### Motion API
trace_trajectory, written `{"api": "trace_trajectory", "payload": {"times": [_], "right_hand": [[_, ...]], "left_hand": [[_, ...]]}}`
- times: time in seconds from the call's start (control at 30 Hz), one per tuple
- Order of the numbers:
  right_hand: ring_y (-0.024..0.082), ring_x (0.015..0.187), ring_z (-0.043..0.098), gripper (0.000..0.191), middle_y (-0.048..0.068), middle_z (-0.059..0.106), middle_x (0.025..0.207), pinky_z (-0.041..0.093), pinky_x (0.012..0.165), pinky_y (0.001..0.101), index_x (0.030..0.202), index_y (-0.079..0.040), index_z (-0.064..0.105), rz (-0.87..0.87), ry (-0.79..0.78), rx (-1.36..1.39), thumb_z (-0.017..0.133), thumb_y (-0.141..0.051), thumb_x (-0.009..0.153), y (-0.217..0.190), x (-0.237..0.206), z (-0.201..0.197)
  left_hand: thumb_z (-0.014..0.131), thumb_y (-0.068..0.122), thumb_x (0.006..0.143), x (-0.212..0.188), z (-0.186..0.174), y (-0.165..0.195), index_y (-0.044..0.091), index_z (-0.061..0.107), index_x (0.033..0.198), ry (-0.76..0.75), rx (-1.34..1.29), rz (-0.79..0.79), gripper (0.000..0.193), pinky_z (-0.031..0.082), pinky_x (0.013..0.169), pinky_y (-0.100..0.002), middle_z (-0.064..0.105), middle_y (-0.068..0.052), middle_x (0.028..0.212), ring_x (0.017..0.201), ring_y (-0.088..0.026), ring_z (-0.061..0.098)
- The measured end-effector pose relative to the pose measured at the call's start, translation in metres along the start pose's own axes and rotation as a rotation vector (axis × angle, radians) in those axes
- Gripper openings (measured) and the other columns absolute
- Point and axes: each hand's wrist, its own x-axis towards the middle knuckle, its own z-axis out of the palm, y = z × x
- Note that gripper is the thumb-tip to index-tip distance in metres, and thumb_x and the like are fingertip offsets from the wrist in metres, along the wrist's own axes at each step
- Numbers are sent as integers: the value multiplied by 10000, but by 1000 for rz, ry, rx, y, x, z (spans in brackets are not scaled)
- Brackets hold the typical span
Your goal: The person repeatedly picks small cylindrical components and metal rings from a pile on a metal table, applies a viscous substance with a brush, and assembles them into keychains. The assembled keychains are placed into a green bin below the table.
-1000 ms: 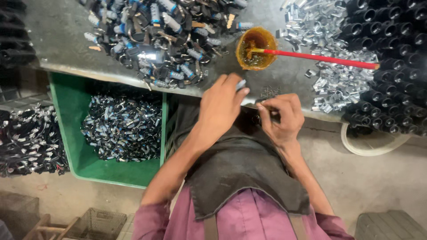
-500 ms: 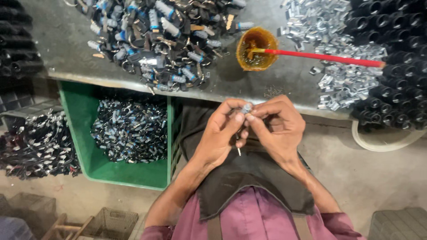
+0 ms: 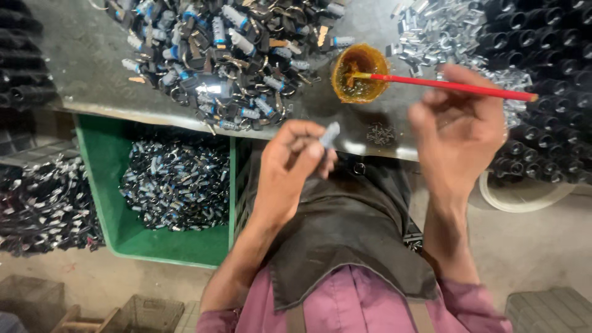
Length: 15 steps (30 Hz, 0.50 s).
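My left hand [image 3: 287, 169] is raised over my lap and pinches a small grey cylindrical part [image 3: 330, 134] between thumb and fingertips. My right hand [image 3: 459, 132] is lifted over the table edge with its fingers loosely curled and apart. Its fingertips are at a red stick [image 3: 502, 93], which crosses in front of them. The stick rests with one end in a small round bowl of amber paste [image 3: 343, 88]. I cannot tell whether the fingers grip the stick. A little heap of tiny screws [image 3: 377, 132] lies on the table between my hands.
On the grey table [image 3: 74, 68] lies a big pile of black, silver and blue parts [image 3: 216, 55]. Shiny metal sleeves [image 3: 431, 28] and stacked black tubes [image 3: 549, 55] lie at the right. A green crate [image 3: 108, 160] of parts stands below left. A white ring [image 3: 524, 200] lies on the floor.
My hands were together at my lap over the small part. They have separated: the left keeps the part and lifts it, the right has gone up and right to the red stick.
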Motion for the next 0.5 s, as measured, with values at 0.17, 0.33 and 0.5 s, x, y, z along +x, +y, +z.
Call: {"api": "trace_trajectory", "payload": {"times": [0.17,0.33,0.5], "right_hand": [[200,781,727,108,141,755,943,482,626,228,1105,66,725,-31,23,-359,727,18,1008,-14,19,-9],[206,801,752,150,168,721,945,637,728,283,1154,103,665,50,141,153,693,-42,1127,-10,3,-23],[238,802,752,167,205,712,940,634,729,292,1158,127,651,26,167,45,682,-35,1133,-3,-7,-21]], "left_hand": [[629,188,1072,41,1,-23,32,593,1235,-1,-384,-76,228,526,810,-316,662,-52,961,872,-145,625],[647,219,1052,50,-2,-27,56,610,1226,3,-516,-141,242,532,812,-325,652,-42,938,857,-141,616],[654,227,1054,45,-7,-37,54,620,1220,-46,-550,-158,242,535,808,-332,642,-39,927,829,-139,602]]}}
